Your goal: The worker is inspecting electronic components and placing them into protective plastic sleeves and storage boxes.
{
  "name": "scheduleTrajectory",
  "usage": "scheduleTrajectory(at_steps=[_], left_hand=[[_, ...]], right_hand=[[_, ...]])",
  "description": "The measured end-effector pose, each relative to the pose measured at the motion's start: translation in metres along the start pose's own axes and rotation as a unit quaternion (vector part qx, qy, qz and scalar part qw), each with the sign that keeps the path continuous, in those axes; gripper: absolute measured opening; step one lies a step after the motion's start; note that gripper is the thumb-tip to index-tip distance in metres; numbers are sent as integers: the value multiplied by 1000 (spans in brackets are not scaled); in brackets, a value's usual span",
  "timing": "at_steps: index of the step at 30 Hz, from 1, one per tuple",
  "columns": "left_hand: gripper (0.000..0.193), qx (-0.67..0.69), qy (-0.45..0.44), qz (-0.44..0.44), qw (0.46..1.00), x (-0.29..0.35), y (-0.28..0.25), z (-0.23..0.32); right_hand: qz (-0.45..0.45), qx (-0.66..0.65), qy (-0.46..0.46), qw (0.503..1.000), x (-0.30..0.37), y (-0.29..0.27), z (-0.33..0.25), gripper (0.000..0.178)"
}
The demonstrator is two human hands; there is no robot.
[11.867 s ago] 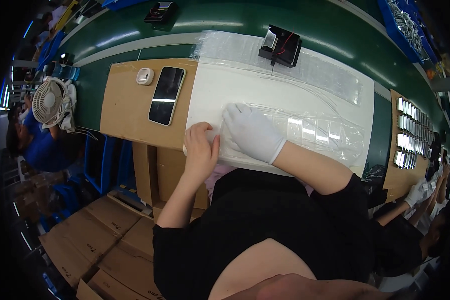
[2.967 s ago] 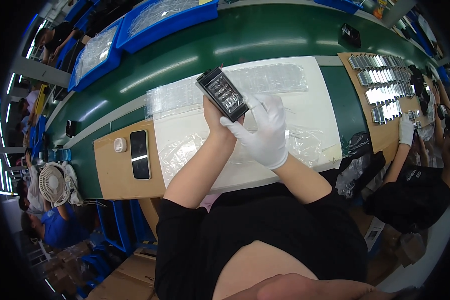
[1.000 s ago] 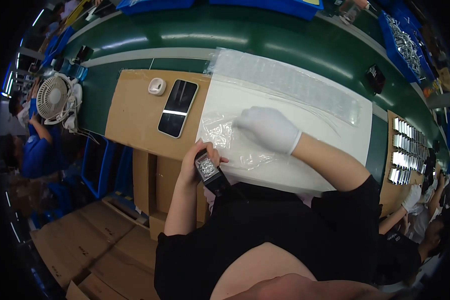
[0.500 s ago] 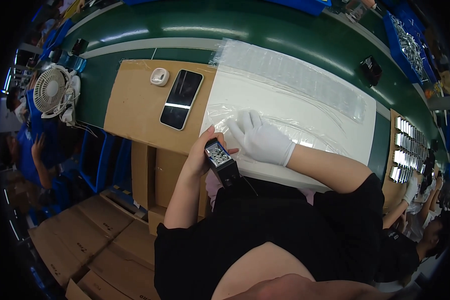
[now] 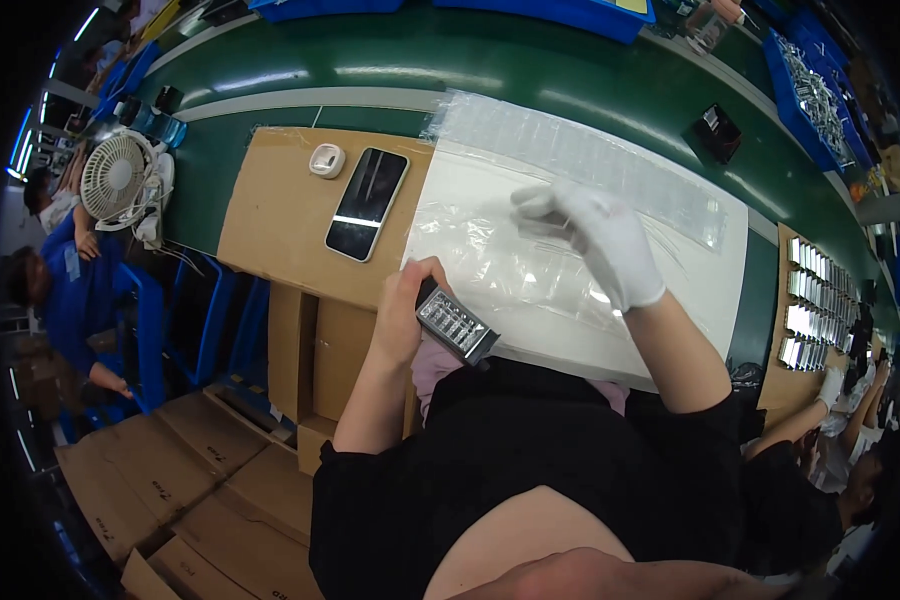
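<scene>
I am gripping a black boxy unit (image 5: 457, 324) in my bare left hand (image 5: 402, 315), its clear, many-celled face turned up, just left of centre in the frame, over the near edge of a white board (image 5: 570, 342). My gloved right hand (image 5: 608, 245) is hovering or resting over crinkled clear film (image 5: 470, 250) near the middle; its fingers are pointing left, and I cannot tell whether they are pinching anything. To do this well, I should be holding the unit by its dark sides (bare fingertips would probably smudge that shiny face) and be lifting the film gently, lest it crease. Counting outward: one unit is sitting in my hand, one clear pocketed strip (image 5: 580, 155) is lying across the board's top, one phone (image 5: 367, 205) and one small white case (image 5: 327, 160) are lying upper left, and one similar black box (image 5: 718, 134) is standing upper right.
</scene>
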State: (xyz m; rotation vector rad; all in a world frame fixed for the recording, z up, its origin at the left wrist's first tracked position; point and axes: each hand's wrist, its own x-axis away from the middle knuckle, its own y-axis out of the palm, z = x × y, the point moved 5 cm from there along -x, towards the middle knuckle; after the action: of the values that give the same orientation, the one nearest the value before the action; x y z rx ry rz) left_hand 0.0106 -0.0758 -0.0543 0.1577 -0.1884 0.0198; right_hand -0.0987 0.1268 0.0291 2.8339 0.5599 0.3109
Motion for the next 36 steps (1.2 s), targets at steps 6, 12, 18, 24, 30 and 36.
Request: scheduleTrajectory(at_steps=[6, 12, 18, 24, 30, 36], left_hand=[[77, -120, 199, 63, 970, 6, 26, 47], [86, -114, 271, 71, 953, 0, 37, 52], [88, -77, 273, 23, 959, -9, 53, 54], [89, -116, 227, 32, 967, -22, 71, 69], [91, -100, 247, 5, 964, -35, 76, 62], [78, -74, 305, 4, 950, -43, 78, 58]], right_hand=[[-49, 9, 59, 997, 49, 21, -7, 28], [-78, 73, 93, 990, 59, 10, -5, 24], [-98, 164, 42, 981, 64, 7, -13, 20], [-66, 200, 17, 977, 63, -5, -18, 20], [-12, 74, 40, 996, 56, -26, -17, 17], [-58, 166, 60, 983, 52, -28, -20, 14]])
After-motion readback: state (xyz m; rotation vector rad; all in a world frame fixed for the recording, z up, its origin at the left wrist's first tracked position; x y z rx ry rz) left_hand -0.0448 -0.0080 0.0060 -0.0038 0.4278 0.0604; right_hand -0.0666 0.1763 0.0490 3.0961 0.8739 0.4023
